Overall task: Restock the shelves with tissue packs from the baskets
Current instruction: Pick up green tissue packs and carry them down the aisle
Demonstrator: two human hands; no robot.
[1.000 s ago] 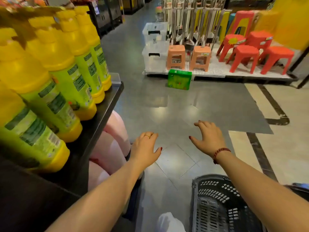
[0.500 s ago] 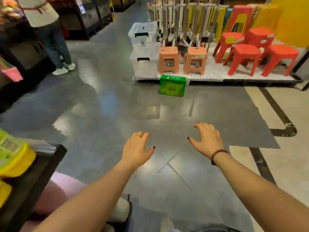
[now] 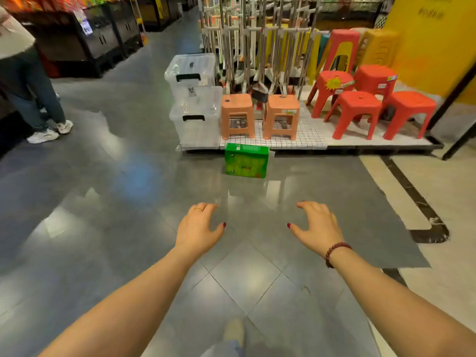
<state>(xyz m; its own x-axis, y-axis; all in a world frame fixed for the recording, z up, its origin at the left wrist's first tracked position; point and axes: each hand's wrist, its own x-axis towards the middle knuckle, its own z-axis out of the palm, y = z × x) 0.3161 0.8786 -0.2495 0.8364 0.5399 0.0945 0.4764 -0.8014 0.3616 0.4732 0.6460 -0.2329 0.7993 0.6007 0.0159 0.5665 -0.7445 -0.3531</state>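
Glossy grey floor tiles mirror the overhead light, with paler flooring to the right. A low platform carries red stools, orange stools, clear storage bins and upright mops beside a yellow wall. Dark shelving lines the aisle at far left.

The floor is glossy grey tile, and the ceiling lights show in it as pale patches. A green pack stands upright on it. Just behind the pack runs a low display platform with a white, grid-lined top. Behind and to the left of the pack, two clear storage bins sit one on the other at the platform's end. Straight behind the pack stand two salmon stools side by side, and behind it to the right a cluster of red stools. Right of the pack the grey gives way to cream tile edged by a dark stripe. Far left of the pack, a bystander's white sneakers rest on the grey.
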